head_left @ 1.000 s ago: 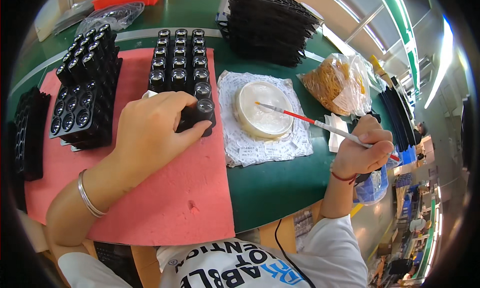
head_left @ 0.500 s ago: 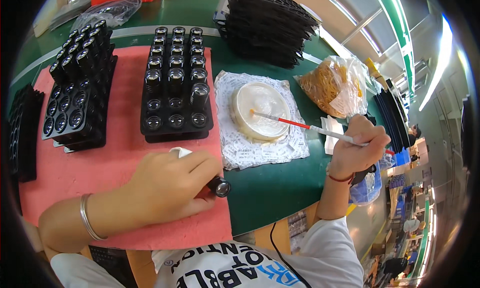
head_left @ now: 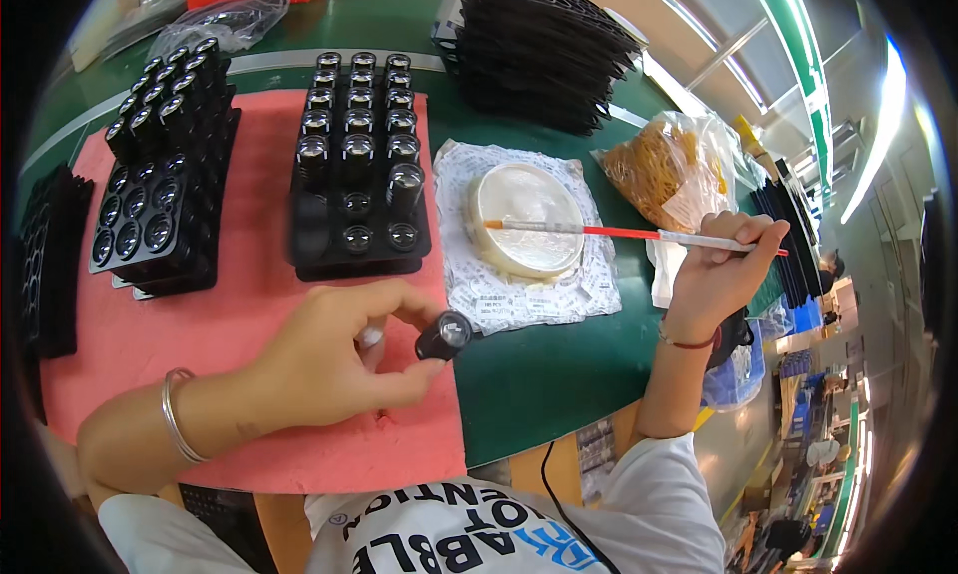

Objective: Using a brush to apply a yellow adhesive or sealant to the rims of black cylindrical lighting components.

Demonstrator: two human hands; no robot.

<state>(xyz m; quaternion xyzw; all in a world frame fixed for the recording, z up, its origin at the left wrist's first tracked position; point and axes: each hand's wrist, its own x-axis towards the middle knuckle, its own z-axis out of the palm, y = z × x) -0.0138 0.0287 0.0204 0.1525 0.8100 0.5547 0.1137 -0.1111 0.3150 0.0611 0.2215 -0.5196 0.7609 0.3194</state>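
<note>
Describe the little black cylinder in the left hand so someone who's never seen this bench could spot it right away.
Start at the pink mat on the green table. Near its right edge, below the black tray of similar parts, the left hand pinches a small black lens-like cylinder in its fingers. Unlike its neighbours seated in tray pockets, this one is lifted free and tilted, glass face showing.

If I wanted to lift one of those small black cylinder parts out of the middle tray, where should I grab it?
Probably by its upper sides, coming straight down from above. Each small black cylinder part stands upright in a pocket of the black moulded tray, with neighbours close beside it, so only the top is free. The left hand pinches one by its sides likewise.
</note>
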